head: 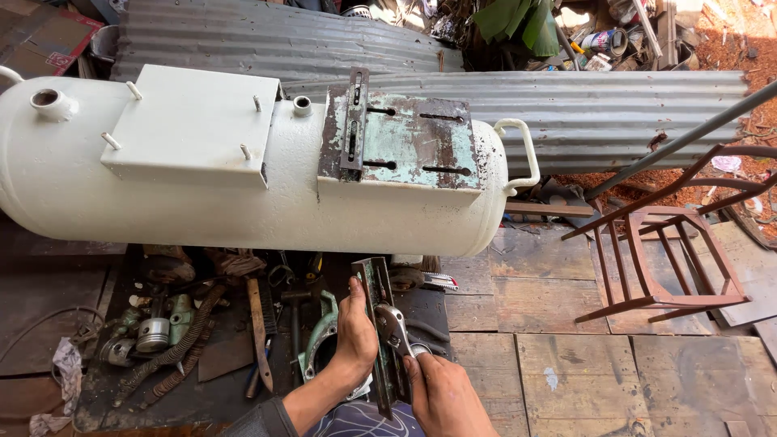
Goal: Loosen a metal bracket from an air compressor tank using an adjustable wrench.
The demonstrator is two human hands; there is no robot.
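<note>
My left hand (354, 332) grips a slotted, rusty green metal rail (377, 311) held upright in front of me. My right hand (441, 392) holds a silver wrench (394, 324) whose head rests against the rail's slot. Right behind stands a large white air tank (243, 202) lying on its side, with a white mounting plate (194, 121) and a rusty green slotted plate (417, 142) on top. A second rail (354, 121) lies on that rusty plate.
A dark tray of oily parts and tools (186, 332), with a piston, a hose and a hammer, sits to my left. A rusty red metal chair frame (664, 243) stands at right on wooden boards (566, 364). Corrugated sheets (599, 113) lie behind the tank.
</note>
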